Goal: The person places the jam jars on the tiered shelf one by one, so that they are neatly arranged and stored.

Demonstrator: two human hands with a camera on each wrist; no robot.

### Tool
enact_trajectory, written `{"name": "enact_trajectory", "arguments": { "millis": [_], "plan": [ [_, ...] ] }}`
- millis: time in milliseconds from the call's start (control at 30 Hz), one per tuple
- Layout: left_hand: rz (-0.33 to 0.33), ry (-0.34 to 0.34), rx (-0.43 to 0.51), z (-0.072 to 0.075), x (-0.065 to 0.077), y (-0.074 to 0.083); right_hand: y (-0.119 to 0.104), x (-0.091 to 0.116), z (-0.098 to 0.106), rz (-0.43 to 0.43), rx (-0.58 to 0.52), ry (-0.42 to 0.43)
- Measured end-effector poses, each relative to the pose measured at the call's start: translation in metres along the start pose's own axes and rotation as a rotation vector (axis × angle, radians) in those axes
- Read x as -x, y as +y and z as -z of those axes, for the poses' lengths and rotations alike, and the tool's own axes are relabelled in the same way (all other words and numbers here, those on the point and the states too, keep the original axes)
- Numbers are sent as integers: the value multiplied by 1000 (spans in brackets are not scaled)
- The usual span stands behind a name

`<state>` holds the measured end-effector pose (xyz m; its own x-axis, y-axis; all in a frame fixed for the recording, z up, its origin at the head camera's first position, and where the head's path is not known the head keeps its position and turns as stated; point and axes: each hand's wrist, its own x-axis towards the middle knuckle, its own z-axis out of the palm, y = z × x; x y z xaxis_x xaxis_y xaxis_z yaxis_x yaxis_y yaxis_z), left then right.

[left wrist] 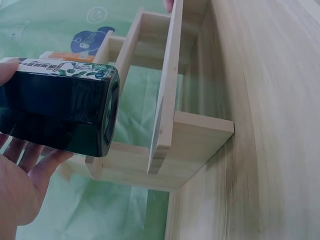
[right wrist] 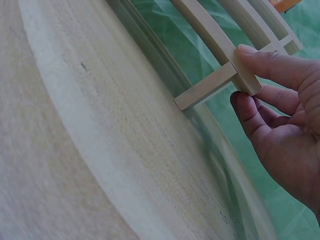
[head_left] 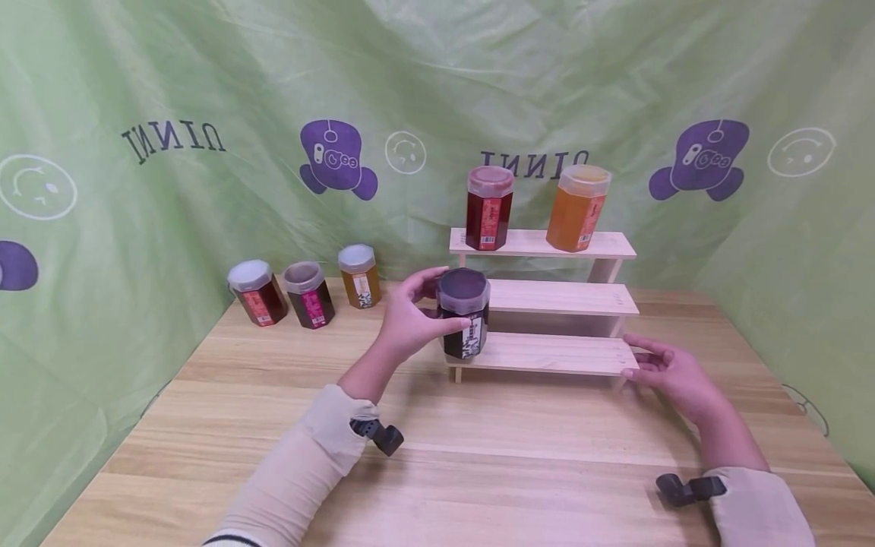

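A dark jar (head_left: 472,342) with a white label is gripped in my left hand (head_left: 410,319), thumb in front and fingers behind. It hovers at the left end of the lowest step of a three-tier wooden stand (head_left: 547,354); in the left wrist view the jar (left wrist: 60,107) shows apart from the step's edge. My right hand (head_left: 677,380) pinches the right end of that lowest step, the thumb (right wrist: 270,62) on top and fingertips beneath in the right wrist view. On the top step stand a dark red jar (head_left: 489,209) and an orange jar (head_left: 578,213).
At the table's back left stand a red jar with a white lid (head_left: 258,292), a dark jar with a pink label (head_left: 309,296) and a yellow jar (head_left: 360,277). The wooden table (head_left: 506,471) meets a green printed cloth (head_left: 437,91) behind and at both sides.
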<state>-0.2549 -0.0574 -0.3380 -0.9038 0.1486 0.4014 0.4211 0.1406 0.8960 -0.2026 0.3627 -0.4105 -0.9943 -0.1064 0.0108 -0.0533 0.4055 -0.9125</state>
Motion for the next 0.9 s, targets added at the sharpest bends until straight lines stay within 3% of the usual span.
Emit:
{"name": "enact_trajectory", "arguments": {
  "millis": [367, 633, 900],
  "plan": [
    [-22, -59, 50, -14, -6, 9, 1, 0, 0, 10, -8, -3],
    [-90, -85, 13, -26, -11, 14, -1, 0, 0, 5, -8, -5],
    [-98, -105, -2, -37, -15, 16, -2, 1, 0, 9, -8, -9]
  ]
}}
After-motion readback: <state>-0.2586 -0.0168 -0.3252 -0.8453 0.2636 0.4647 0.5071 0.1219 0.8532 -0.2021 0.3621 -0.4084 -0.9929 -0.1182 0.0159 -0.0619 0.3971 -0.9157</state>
